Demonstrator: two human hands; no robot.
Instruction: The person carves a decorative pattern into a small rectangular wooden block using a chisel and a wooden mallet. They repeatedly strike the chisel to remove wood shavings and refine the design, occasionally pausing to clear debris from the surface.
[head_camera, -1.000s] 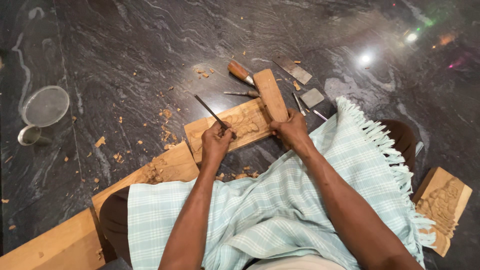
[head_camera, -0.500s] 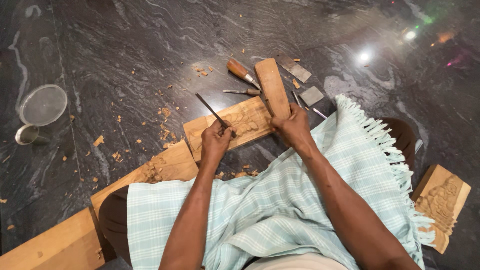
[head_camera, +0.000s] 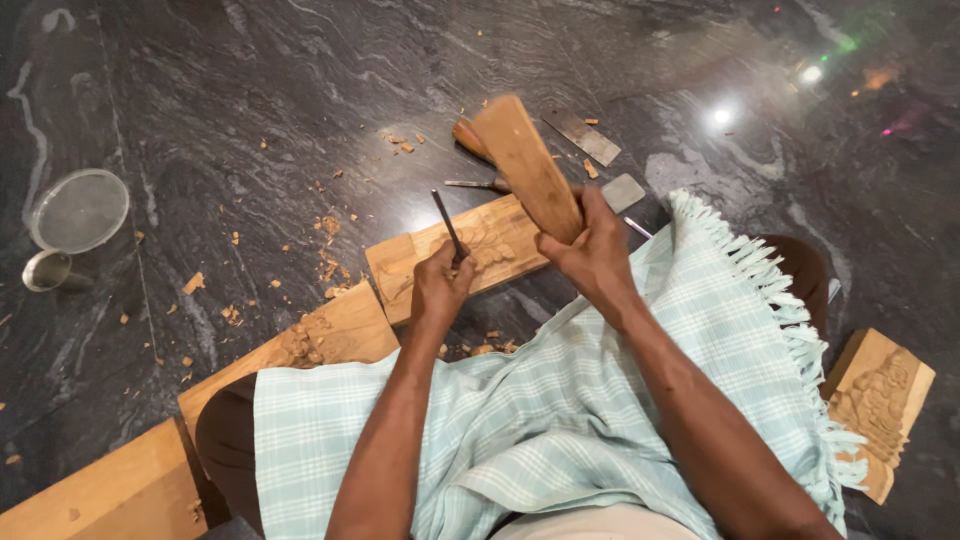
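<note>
My left hand (head_camera: 441, 283) grips a thin metal chisel (head_camera: 447, 225), its tip set on a carved wooden plank (head_camera: 420, 262) lying on the dark stone floor. My right hand (head_camera: 590, 250) holds a flat wooden mallet (head_camera: 525, 165) raised above the plank, tilted up and away from me. The plank's carved part sits just beside the chisel tip. A pale checked cloth (head_camera: 560, 420) covers my lap.
A second wooden-handled tool (head_camera: 468, 137), a thin chisel (head_camera: 475, 184) and flat metal blades (head_camera: 582, 136) lie past the plank. Wood chips (head_camera: 325, 262) scatter left. A round metal strainer (head_camera: 78, 211) and a cup (head_camera: 46, 270) sit far left. A carved block (head_camera: 880, 400) rests at right.
My right hand has lifted the wooden mallet off the plank and raised it. My left hand stays on the chisel against the plank.
</note>
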